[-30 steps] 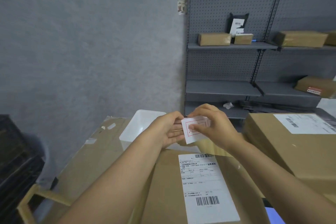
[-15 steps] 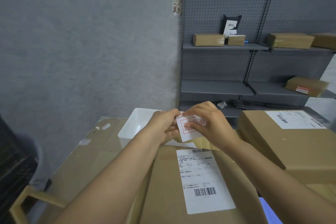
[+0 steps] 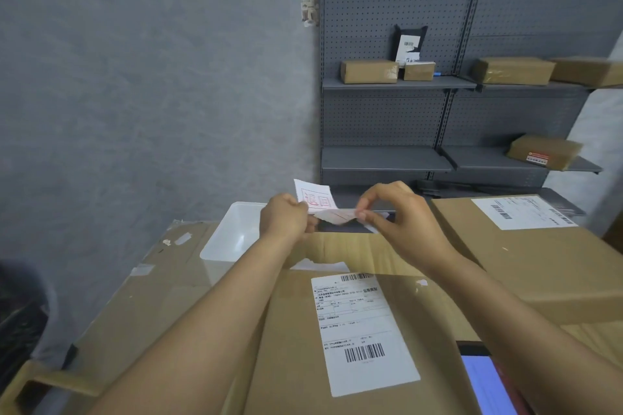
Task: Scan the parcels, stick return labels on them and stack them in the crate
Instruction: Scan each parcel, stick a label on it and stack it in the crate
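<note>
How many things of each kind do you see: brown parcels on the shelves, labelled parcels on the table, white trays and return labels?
Brown parcels on the shelves: 5
Labelled parcels on the table: 2
White tray: 1
Return label: 1
Total: 9

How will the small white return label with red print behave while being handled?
Probably floppy and very light: the white return label with red print bends between the left hand and right hand. Likely sticky, clinging to fingers once its backing is peeled off.
</note>
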Demonstrator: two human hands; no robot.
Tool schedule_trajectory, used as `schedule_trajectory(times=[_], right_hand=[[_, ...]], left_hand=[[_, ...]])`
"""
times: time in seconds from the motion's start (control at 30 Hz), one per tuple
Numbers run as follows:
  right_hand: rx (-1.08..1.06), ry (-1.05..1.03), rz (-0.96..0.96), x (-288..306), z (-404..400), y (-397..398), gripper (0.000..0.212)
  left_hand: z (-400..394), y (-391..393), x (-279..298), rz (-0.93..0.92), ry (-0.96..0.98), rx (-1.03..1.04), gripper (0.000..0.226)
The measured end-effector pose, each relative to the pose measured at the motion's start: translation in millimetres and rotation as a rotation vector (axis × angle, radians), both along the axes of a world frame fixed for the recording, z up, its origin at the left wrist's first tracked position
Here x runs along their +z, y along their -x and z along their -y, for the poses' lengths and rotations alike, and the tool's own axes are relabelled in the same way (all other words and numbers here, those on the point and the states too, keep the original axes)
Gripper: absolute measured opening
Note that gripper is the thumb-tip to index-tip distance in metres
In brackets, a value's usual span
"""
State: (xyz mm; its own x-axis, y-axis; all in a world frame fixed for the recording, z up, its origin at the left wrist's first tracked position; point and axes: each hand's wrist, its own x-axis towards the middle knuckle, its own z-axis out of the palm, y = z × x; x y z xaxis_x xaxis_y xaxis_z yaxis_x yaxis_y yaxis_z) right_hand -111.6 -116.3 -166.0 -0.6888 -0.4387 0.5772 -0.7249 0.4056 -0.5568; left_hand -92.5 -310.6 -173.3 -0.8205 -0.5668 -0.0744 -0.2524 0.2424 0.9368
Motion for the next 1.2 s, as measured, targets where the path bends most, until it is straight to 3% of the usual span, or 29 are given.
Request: schedule_trajectory(times=[0.13,0.23,0.4,0.5,0.57,0.63,0.73,0.83,1.0,1.2], right_hand=[[-0.096,0.147,0.110,-5.4,-27.0,9.1,0.016],[-0.080,0.192,0.280,-10.6,-45.2,12.9,0.011],[-0.061,0.115,0.554,-13.8,-64.8,14.9,0.012],[-0.047,0.078,0.620,-15.7,-66.5,14.4,0.013],[-0.035,0.049,0.629,-16.1,-64.9,13.9,0.010],[-0.014,0.033,0.641,-15.9,-62.4,13.4,0.009],[0.036,0.024,0.673,-16.7,-59.3,12.6,0.009],[0.082,-0.019,0.720,-20.7,-61.8,11.0,0.011],[0.033,-0.237,0.752,-34.7,-69.0,6.9,0.029],[-0.006,-0.307,0.716,-43.8,-73.9,8.4,0.030]], left_hand=[[-0.2,15.4,-16.0,0.103,0.389,-0.048,0.020],[-1.5,22.7,-27.0,0.232,0.661,-0.144,0.009],[-5.5,21.9,-34.2,0.461,0.930,-0.372,0.023],[-17.0,17.1,-20.0,0.451,1.025,-0.377,0.021],[-28.8,16.0,-7.7,0.336,0.892,-0.407,0.025],[-44.2,13.6,6.1,0.252,0.542,-0.542,0.036],[-63.7,5.8,18.1,0.237,0.236,-0.699,0.028],[-70.5,4.3,9.1,0.248,0.194,-0.732,0.012],[-79.3,-0.7,-17.8,0.279,0.189,-0.660,0.015],[-88.7,-2.6,-31.1,0.296,0.287,-0.600,0.018]])
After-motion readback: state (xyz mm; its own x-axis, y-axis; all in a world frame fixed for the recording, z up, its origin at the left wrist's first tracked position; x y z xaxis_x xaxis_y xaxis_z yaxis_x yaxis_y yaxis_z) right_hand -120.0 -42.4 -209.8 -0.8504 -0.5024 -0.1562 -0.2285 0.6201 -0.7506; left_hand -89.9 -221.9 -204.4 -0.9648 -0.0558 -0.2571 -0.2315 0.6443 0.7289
